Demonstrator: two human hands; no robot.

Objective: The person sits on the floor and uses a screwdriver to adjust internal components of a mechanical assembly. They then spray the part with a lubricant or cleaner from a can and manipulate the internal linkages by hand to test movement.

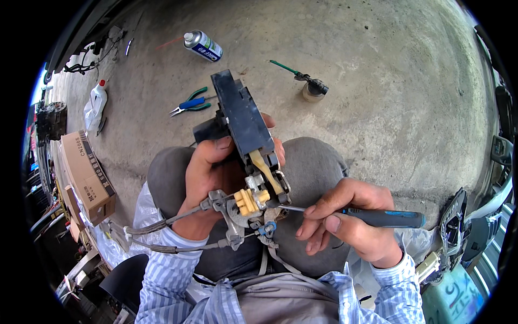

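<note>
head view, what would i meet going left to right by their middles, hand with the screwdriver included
Cardboard box → pliers → black mechanism, held in the left hand → jar → right hand, gripping the screwdriver.

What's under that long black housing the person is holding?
Under the black housing is the left hand: its thumb shows at one side, some fingers peek out at the other. The housing's underside and most of the palm are covered.
</note>
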